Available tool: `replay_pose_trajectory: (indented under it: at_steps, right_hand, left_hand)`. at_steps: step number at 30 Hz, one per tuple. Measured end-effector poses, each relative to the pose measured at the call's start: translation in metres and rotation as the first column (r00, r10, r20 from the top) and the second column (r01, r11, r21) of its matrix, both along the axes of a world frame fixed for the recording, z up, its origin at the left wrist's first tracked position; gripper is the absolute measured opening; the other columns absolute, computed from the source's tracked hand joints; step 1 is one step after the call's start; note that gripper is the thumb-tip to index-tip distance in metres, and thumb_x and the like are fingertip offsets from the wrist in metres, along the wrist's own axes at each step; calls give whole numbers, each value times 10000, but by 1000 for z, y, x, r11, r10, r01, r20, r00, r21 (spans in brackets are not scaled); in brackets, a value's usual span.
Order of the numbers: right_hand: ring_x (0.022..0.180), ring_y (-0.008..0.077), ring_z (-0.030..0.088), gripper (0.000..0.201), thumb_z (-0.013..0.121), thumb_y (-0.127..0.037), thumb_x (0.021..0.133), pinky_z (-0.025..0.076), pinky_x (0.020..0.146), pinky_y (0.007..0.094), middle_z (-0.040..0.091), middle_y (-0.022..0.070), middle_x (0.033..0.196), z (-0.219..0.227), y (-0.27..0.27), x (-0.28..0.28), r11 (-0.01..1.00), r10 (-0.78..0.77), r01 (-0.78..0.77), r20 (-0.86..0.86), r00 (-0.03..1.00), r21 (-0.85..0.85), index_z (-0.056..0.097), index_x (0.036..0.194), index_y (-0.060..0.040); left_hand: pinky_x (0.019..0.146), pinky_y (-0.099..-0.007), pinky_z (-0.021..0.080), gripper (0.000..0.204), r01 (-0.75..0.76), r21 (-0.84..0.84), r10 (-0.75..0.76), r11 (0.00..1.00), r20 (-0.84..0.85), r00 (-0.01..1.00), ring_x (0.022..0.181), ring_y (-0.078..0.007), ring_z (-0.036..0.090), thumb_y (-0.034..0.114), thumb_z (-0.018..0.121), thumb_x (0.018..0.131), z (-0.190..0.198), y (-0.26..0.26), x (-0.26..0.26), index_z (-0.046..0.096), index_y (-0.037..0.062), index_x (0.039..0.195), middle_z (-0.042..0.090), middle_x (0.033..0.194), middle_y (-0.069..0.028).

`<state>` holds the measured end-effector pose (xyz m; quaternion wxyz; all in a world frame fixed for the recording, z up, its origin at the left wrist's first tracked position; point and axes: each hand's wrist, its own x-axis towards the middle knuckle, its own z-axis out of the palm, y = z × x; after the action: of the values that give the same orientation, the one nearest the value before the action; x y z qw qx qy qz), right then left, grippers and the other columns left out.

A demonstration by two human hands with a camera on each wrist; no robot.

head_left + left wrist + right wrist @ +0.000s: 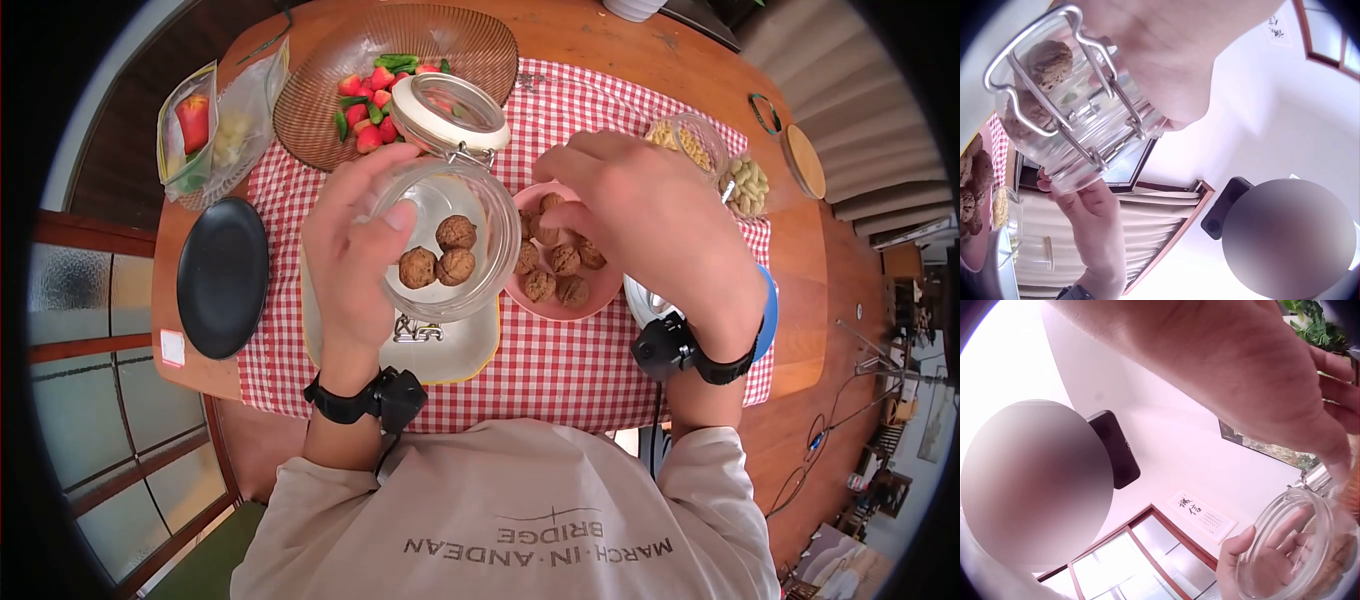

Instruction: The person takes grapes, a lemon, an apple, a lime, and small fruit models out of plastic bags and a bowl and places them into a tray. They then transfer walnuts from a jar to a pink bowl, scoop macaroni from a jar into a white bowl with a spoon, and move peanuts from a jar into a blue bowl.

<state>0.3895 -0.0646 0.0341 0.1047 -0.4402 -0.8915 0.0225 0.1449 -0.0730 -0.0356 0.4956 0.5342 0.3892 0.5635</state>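
My left hand [355,255] grips a clear glass clip-top jar [500,235], thumb over its rim, fingers around its side. Three walnuts [457,232] lie inside, and the hinged lid [405,115] is swung back. In the left wrist view, the wire clasp [1063,119] crosses the glass. My right hand [650,200] is over a pink bowl [570,312] of several walnuts [565,260]. Its thumb points down toward them. In the right wrist view, the right fingers [1335,394] are spread apart; part of the hand is out of frame.
A white tray [475,355] sits under the jar on the checked cloth [560,390]. A black plate [222,280] stands left. Behind are a brown glass bowl [310,100] of strawberries and green peppers, and bags [235,130]. Peanuts [745,185] and a wooden lid [803,162] are at the right.
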Motion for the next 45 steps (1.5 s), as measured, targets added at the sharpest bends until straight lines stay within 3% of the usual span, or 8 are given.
replay_pose_trajectory:
  at_steps: [3,7,14,17,30,35,39,45]
  right_hand:
    - [820,308,674,173,738,-146,830,544,676,422,677,104,880,11,-4,-5,995,-31,36,-49,998,89,671,959,-52]
    - [830,284,670,209,748,-74,760,568,661,379,670,69,916,6,-20,-33,976,213,-191,-271,939,105,664,949,-45]
    - [874,290,700,171,671,-82,761,579,685,393,696,121,886,-28,-27,-65,955,292,-295,-71,954,-36,718,909,-12]
    - [870,297,695,150,677,-71,734,578,689,399,697,124,864,-21,-29,-63,948,313,-313,-12,950,-49,721,867,-16]
    - [809,271,653,310,761,-74,669,539,689,406,661,58,845,33,-27,-12,955,296,-277,-311,903,103,705,973,-58]
    - [817,282,666,348,789,-41,676,544,706,393,698,72,899,35,-28,12,990,-30,19,-76,997,-139,743,1018,-83]
    - [802,286,671,279,784,-46,742,544,718,406,703,71,872,26,-25,14,988,-139,141,33,990,-58,747,1016,-91]
    - [780,282,683,262,776,-80,753,549,703,399,707,98,879,41,-28,0,993,114,-101,-253,961,62,732,1008,-38]
  left_hand:
    - [1004,-335,466,495,9,-13,-9,1000,20,1000,1127,-220,638,190,636,844,1,-1,3,635,-71,1264,643,1178,-143]
    - [973,-324,466,486,18,10,-18,1000,-9,1000,1090,-203,627,190,658,833,-1,-1,8,647,-64,1248,626,1149,-120]
    - [779,-278,443,555,46,152,-3,987,-275,961,904,-161,574,292,709,774,2,-4,10,675,-40,1218,595,998,-77]
    - [740,-270,420,556,60,60,-47,996,-203,978,872,-150,548,308,710,765,1,-7,14,686,-28,1207,593,981,-68]
    - [940,-315,470,495,-3,32,3,999,5,1000,1067,-194,620,188,642,821,-1,-3,9,644,-74,1241,639,1105,-114]
    - [973,-319,483,489,4,-28,-4,1000,32,999,1111,-208,645,180,631,844,2,-4,6,636,-78,1259,657,1160,-138]
    - [971,-318,490,492,18,-35,-17,999,35,999,1104,-205,652,180,632,842,0,-3,5,636,-77,1262,660,1157,-140]
    - [967,-319,482,495,4,-20,-4,1000,9,1000,1110,-207,641,185,635,835,-1,-3,6,642,-75,1256,654,1157,-134]
